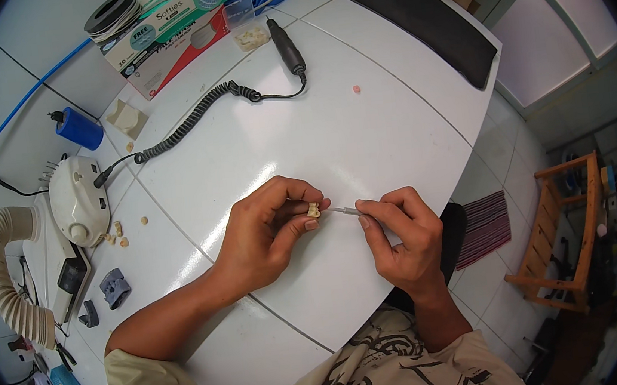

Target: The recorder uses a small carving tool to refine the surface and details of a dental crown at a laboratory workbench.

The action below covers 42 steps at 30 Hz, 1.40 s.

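Observation:
Over the middle of the white tiled tabletop [348, 278], my left hand [257, 235] pinches a small cream-yellow, tooth-like piece [314, 211] between thumb and fingers. My right hand [407, 235] grips a slim metal carving tool [348, 211], held almost level. Its narrow tip points left and meets or nearly meets the piece; contact is too small to tell. Fingers cover most of the tool's handle and part of the piece. Both forearms come in from the lower edge.
At the left stand a white control box [80, 201], a ribbed hose [6, 247] and grey mould-like pieces [115, 288]. A coiled cord [192, 122] runs to a black rotary handpiece [286, 48]. Behind are cardboard boxes [172, 38], a clear container [250, 33] and a black mat [426, 22].

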Motion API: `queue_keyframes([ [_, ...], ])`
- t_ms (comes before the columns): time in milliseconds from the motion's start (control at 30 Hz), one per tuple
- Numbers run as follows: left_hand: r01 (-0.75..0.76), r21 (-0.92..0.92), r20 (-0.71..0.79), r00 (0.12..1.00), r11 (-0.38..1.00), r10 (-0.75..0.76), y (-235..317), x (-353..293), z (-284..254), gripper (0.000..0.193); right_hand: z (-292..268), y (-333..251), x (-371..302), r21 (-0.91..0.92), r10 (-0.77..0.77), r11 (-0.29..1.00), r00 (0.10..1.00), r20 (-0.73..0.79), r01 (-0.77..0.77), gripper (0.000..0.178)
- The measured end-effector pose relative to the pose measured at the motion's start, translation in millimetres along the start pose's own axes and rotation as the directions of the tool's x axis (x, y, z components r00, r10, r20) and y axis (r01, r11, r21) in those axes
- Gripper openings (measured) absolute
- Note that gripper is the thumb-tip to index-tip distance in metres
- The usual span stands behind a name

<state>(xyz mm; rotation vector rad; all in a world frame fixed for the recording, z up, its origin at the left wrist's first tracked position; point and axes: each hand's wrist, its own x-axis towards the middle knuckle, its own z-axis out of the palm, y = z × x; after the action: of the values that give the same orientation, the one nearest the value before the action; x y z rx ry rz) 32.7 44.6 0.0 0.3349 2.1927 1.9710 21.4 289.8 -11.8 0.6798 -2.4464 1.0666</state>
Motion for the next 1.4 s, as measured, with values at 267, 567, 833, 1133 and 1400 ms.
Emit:
queue_keyframes([
  [267, -0.003, 0.051, 0.031, 1.0, 0.999, 0.002, 1.5, 0.4, 0.7, 0.027, -3.7, -3.0, 0.8, -0.013, -0.012, 1.0, 0.998, 0.058, 0.012, 0.024],
  [567, -0.027, 0.118, 0.021, 0.999, 0.993, 0.024, 3.4, 0.2, 0.1, 0.02, -2.4, -2.0, 2.2, -0.009, -0.023, 1.0, 0.998, 0.063, 0.024, 0.026],
  [833, -0.009, 0.094, 0.0, 1.0, 0.996, 0.009, 3.0, -1.3, 0.3, 0.022, -1.5, -0.3, 0.3, 0.049, -0.018, 0.999, 0.999, 0.051, 0.015, 0.027],
  [1133, 0.004, 0.017, -0.044, 0.999, 1.0, -0.003, -1.3, -3.0, 3.0, 0.019, -0.7, -0.2, 0.9, 0.045, -0.01, 0.999, 0.999, 0.049, 0.008, 0.027],
  [1400, 0.054, 0.095, 0.005, 0.998, 0.994, -0.055, 4.7, -2.6, 0.4, 0.026, -1.7, 0.4, 1.2, 0.031, -0.028, 0.999, 0.997, 0.071, 0.025, 0.031],
])
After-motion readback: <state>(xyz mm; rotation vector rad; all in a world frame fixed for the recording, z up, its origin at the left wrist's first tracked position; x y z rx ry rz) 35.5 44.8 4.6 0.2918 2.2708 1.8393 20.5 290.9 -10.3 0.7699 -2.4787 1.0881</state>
